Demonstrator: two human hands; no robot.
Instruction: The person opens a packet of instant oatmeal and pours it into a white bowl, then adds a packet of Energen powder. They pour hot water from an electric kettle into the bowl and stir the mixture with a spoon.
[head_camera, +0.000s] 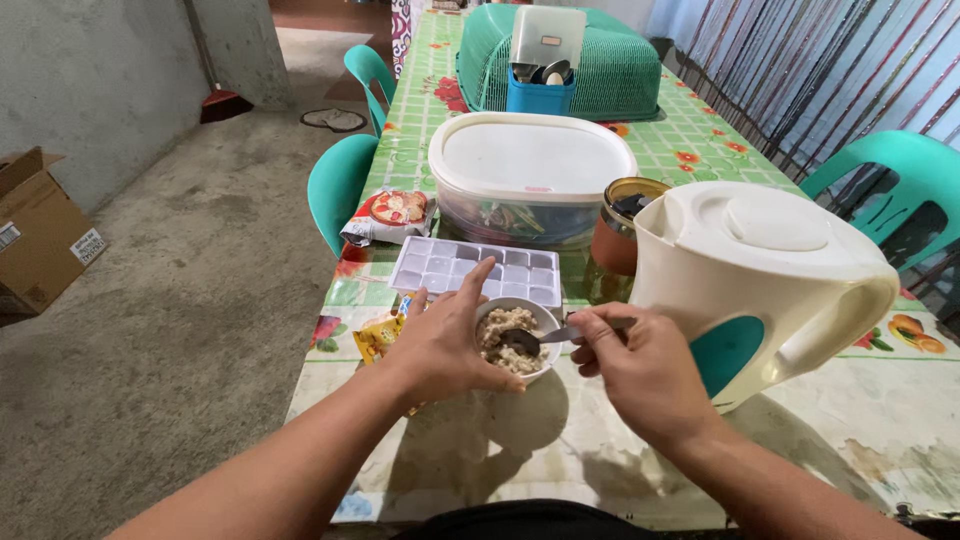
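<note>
A small white bowl (545, 318) of pale oatmeal-like food stands near the front of the table. My left hand (450, 340) cups the bowl's left side, thumb raised over its rim. My right hand (640, 365) pinches the handle of a metal spoon (530, 340) whose dark bowl rests in the food. A yellow sachet (378, 335) lies just left of my left hand.
A cream electric kettle (770, 270) stands right of the bowl. Behind are a white ice cube tray (440, 265), a lidded plastic tub (530, 165), a brown jar (625, 225), a snack packet (395, 212) and a green dish cover (610, 70). Teal chairs (340, 185) flank the table (840, 420).
</note>
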